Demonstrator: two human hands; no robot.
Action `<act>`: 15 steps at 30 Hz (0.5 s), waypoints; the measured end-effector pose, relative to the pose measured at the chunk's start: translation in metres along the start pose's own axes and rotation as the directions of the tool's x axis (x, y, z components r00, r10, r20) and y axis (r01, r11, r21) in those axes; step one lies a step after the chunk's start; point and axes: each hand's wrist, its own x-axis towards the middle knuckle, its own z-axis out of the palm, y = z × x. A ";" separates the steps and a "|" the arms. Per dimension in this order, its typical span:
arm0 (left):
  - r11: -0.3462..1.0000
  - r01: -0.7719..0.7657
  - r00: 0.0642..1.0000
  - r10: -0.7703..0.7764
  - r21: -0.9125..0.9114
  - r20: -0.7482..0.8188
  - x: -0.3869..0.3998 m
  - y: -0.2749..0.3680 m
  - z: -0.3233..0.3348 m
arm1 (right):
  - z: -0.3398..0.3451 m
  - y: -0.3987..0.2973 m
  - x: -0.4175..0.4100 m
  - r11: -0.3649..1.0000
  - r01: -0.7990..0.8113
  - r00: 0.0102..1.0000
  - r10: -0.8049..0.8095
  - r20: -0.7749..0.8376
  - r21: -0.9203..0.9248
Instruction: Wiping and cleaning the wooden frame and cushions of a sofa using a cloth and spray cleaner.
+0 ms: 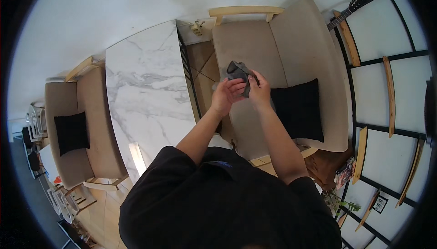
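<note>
A bunched grey cloth is between my two hands, above the seat of a beige sofa. My right hand pinches the cloth between thumb and fingers at its right edge. Palm up, my left hand touches the lower part of the cloth with its fingers partly curled; whether it grips the cloth is unclear. A black cushion lies on the sofa just right of my right forearm. To the left of my hands stands a table with a white marble-patterned top.
Across the table is a second beige sofa with a black cushion. A black-framed shelf with wooden boards stands behind the near sofa, a guitar neck beside it. A power strip is by the wall.
</note>
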 end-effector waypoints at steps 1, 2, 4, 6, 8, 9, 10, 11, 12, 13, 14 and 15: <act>1.000 0.008 1.000 -0.008 -0.002 0.002 0.006 0.002 -0.015 | 0.005 -0.006 0.005 1.000 -0.004 1.000 0.004 -0.006 -0.004; 0.972 -0.033 0.991 0.063 0.233 -0.120 0.015 0.000 -0.036 | 0.008 -0.014 0.009 0.998 0.045 0.998 -0.044 0.046 -0.034; 0.891 -0.041 0.960 0.161 0.452 -0.231 0.025 -0.003 -0.070 | 0.020 -0.038 0.006 0.994 0.092 0.990 -0.084 0.112 -0.064; 0.917 0.274 0.811 -0.058 0.291 -0.582 0.028 -0.002 -0.081 | 0.028 -0.066 0.001 0.991 -0.073 0.940 0.031 0.340 0.111; 0.993 0.105 0.925 -0.075 0.062 -0.373 0.023 -0.002 -0.072 | 0.029 -0.074 -0.002 0.950 -0.155 0.918 0.038 0.395 0.270; 0.978 -0.017 0.988 -0.016 -0.210 -0.155 0.017 -0.001 -0.063 | 0.028 -0.075 -0.004 0.877 -0.243 0.890 0.032 0.454 0.415; 0.977 -0.019 0.988 -0.014 -0.211 -0.154 0.017 0.001 -0.057 | 0.024 -0.074 -0.003 0.878 -0.241 0.890 0.030 0.454 0.414; 0.937 -0.016 1.000 0.017 -0.349 -0.002 0.019 0.003 -0.051 | 0.017 -0.069 0.001 0.848 -0.304 0.895 0.099 0.436 0.433; 0.881 0.008 0.987 0.069 -0.474 0.145 0.022 0.007 -0.045 | 0.008 -0.063 0.005 0.812 -0.362 0.894 0.163 0.418 0.457; 0.885 0.014 0.986 0.064 -0.465 0.153 0.025 0.009 -0.038 | -0.001 -0.050 0.009 0.811 -0.354 0.899 0.158 0.409 0.466; 0.943 -0.052 0.993 0.085 -0.329 0.087 0.028 0.010 -0.030 | -0.011 -0.032 0.014 0.990 -0.093 0.974 0.069 0.217 0.103; 0.976 -0.116 0.993 0.121 -0.184 0.015 0.027 0.010 -0.025 | -0.018 -0.028 0.013 0.938 0.116 0.992 -0.094 0.082 -0.326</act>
